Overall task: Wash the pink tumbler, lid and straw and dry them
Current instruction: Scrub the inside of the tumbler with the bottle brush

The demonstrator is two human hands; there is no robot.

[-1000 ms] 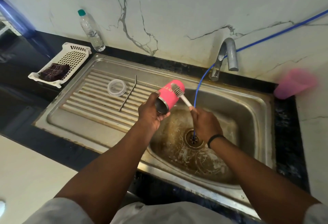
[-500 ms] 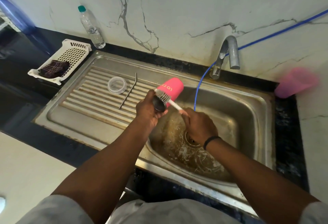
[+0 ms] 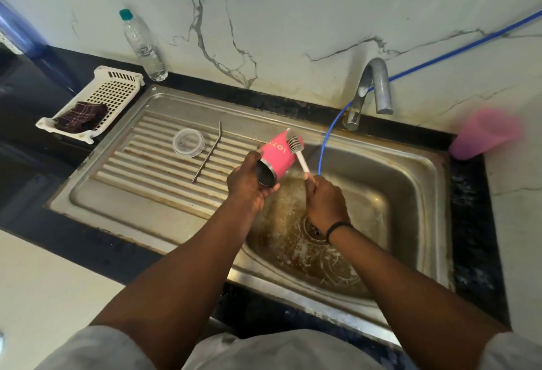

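My left hand [image 3: 247, 184] grips the pink tumbler [image 3: 277, 155] by its open steel rim, held tilted over the sink basin [image 3: 396, 193] with its base pointing away from me. My right hand [image 3: 324, 201] holds the white handle of a bottle brush [image 3: 294, 143], whose bristle head lies against the tumbler's outer wall near the base. The clear lid [image 3: 188, 142] lies flat on the ribbed drainboard [image 3: 140, 170]. Beside it lies the metal straw [image 3: 208, 154].
A tap [image 3: 371, 88] stands behind the basin, and a blue hose [image 3: 328, 137] runs from it down toward the drain. A pink plastic cup [image 3: 484, 133] lies at the right. A white basket [image 3: 96, 102] with a dark cloth and a water bottle [image 3: 142, 45] stand at the left.
The brush head has slid from the tumbler's rim back up along its outside toward the base. My right hand moved up and right with it. My left hand kept its grip.
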